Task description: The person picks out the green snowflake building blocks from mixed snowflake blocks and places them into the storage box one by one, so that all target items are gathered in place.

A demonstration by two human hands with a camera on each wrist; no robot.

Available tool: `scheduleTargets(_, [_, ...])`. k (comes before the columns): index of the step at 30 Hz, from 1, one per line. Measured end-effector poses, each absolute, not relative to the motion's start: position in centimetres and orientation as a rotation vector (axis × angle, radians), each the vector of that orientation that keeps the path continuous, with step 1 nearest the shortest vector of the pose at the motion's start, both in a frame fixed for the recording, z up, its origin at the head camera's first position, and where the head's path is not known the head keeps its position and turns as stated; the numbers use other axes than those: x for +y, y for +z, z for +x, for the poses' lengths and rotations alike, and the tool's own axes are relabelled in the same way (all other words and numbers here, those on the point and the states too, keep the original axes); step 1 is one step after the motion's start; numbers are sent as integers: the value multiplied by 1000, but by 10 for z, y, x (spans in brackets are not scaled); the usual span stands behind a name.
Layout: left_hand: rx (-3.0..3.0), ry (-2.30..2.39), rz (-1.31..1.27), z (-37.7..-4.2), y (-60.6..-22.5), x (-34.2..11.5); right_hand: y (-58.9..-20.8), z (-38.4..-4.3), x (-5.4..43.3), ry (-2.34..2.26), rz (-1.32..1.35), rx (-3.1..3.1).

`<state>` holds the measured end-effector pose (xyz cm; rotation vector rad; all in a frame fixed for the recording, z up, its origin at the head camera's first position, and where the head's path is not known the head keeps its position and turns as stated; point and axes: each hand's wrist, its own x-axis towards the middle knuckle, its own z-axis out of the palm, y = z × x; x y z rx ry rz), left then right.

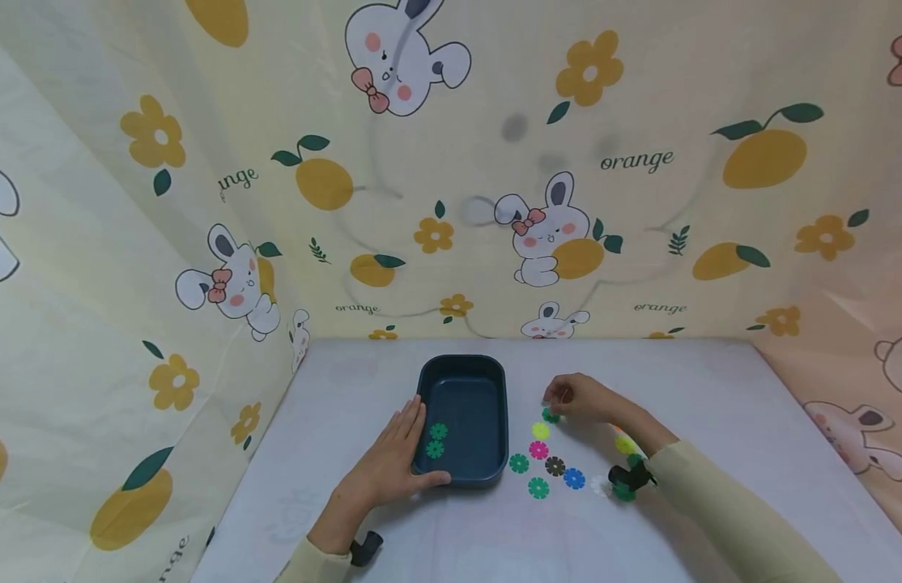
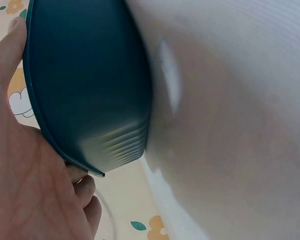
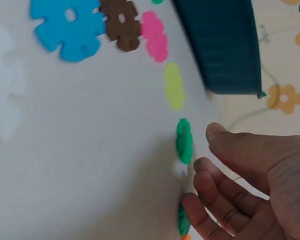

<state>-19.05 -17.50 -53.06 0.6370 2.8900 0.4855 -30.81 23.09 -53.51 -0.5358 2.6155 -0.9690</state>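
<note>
My left hand point(image 1: 393, 461) rests against the left side and near corner of a dark blue-green tray point(image 1: 507, 421), its fingers straight along the side and its thumb across the near edge. Two green flower-shaped discs point(image 1: 436, 448) lie in the tray's near left part. To the right of the tray, my right hand point(image 1: 584, 397) hovers low over the table with thumb and forefinger apart. Close by its fingertips is a green disc point(image 3: 184, 141), and another green disc point(image 3: 183, 220) is partly hidden behind the fingers. Nothing shows between the thumb and fingers.
On the white table point(image 1: 334, 421) lie more flower discs: yellow point(image 1: 541, 431), pink point(image 1: 538, 450), brown point(image 1: 555, 466), blue point(image 1: 574, 478), white point(image 1: 600, 486) and several green. Some sit under my right forearm. A patterned cloth point(image 1: 451, 267) rises behind the table.
</note>
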Motion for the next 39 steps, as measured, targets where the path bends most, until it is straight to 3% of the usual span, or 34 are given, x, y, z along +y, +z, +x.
scheduleTargets(19, [2889,507,644,-190,-530,-175,-544,-304,227,-915,-539,2662])
scheduleTargets(30, [2881,516,650,-190,-528,-175,-504,-307,219,-1102,-741,2591])
scheduleTargets(39, [2883,504,630,-191,-529,-175,-484,-312,179,-1284,-825,2471])
